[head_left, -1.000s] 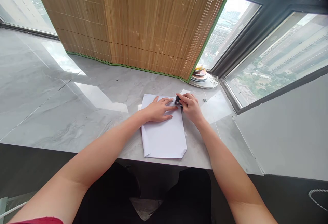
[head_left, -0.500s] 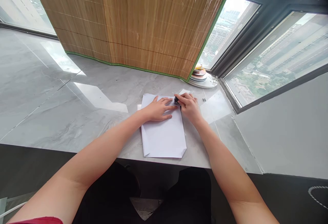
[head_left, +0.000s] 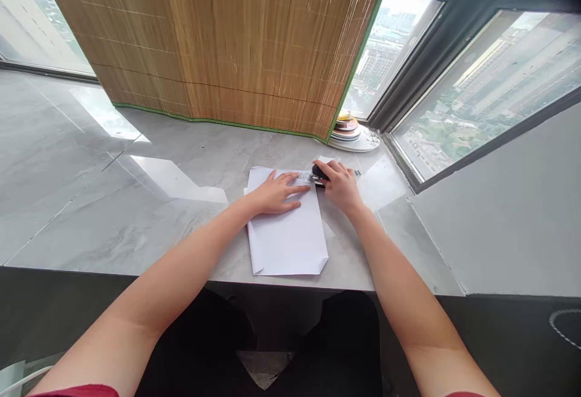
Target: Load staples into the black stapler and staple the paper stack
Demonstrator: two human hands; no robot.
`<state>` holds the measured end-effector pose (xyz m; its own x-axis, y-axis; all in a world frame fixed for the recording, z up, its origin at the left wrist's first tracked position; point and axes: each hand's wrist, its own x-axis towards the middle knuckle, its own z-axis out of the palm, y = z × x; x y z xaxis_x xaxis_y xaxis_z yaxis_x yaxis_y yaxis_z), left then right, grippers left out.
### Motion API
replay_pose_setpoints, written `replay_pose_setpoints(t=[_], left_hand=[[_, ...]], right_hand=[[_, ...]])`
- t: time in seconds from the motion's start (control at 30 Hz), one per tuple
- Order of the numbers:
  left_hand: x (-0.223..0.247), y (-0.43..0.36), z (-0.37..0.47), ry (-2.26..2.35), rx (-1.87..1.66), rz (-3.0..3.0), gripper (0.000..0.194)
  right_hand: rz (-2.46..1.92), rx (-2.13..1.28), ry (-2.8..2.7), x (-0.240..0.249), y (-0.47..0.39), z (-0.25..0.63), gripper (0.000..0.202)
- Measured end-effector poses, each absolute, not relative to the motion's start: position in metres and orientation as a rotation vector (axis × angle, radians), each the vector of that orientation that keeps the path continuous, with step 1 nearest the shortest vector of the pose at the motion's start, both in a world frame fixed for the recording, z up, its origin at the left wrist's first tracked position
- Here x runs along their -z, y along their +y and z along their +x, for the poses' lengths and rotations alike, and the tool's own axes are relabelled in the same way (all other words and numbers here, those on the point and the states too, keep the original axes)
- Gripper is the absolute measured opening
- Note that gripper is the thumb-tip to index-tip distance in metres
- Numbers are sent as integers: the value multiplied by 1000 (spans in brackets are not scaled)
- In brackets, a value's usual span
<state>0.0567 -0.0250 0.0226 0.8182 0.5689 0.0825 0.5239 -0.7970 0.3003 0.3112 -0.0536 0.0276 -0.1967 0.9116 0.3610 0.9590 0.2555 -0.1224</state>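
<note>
White paper [head_left: 288, 239], with folded corners at its near edge, lies on the grey marble-look counter. My left hand [head_left: 278, 194] rests flat on its upper part, fingers spread. At the paper's upper right edge, my right hand [head_left: 340, 185] is closed around a black and silver stapler [head_left: 319, 173]. The stapler's front end meets the paper's edge; its rear is hidden under my fingers. Between my left fingertips and the stapler is a small patch with fine marks [head_left: 304, 176], too small to make out. Small grey pieces [head_left: 357, 173] lie just beyond my right hand.
A bamboo blind [head_left: 218, 46] with green edging hangs down to the back of the counter [head_left: 181, 155]. Stacked plates [head_left: 351, 137] stand in the back right corner by the window frame [head_left: 408, 76]. A white wall [head_left: 499, 221] borders the counter on the right.
My right hand has shifted slightly right with the stapler, showing more of it and the marked patch. My left hand stays on the paper. The camera view has turned a little.
</note>
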Motion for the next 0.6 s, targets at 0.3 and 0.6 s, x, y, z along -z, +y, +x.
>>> replay_pose_setpoints(t=[0.3,0.6], left_hand=[[-24,-25,58,898,-164,2730,64],[-26,3,46,1314,-1123,2431,35]], right_hand=[[-1916,-59,-1755,-27,-43,353,45],[-1441,-243,-1706,-49,-74,273,30]])
